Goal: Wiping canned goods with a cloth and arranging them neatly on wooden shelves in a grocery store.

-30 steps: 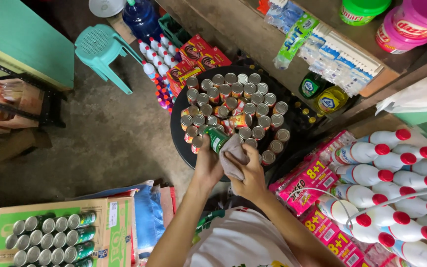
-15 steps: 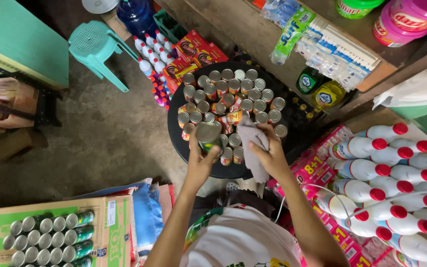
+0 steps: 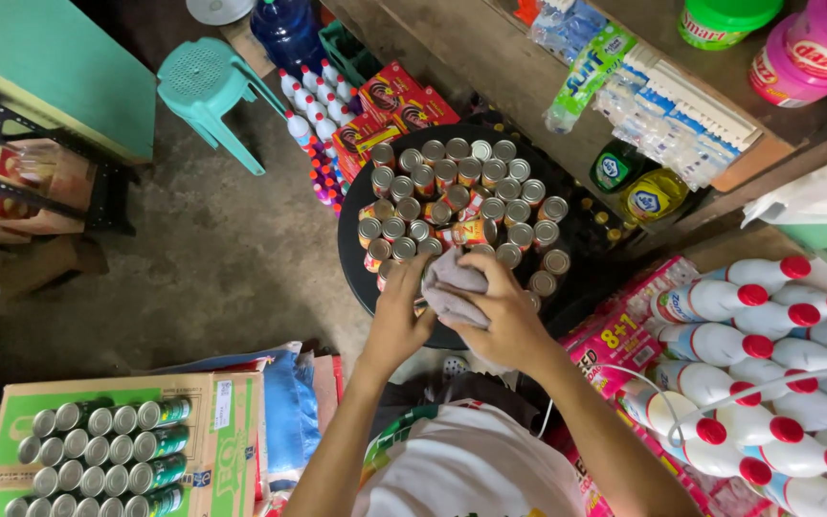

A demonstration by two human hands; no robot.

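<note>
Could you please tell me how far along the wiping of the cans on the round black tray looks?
Done: cannot tell which cans on the tray are wiped.
In hand: the right hand presses a grey cloth onto a can that the left hand seems to grip; the can itself is hidden.
Left: possibly many; the carton's cans stand untouched.

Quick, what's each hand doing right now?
Left hand: closed on a can hidden under the cloth.
Right hand: gripping the grey cloth.
</note>
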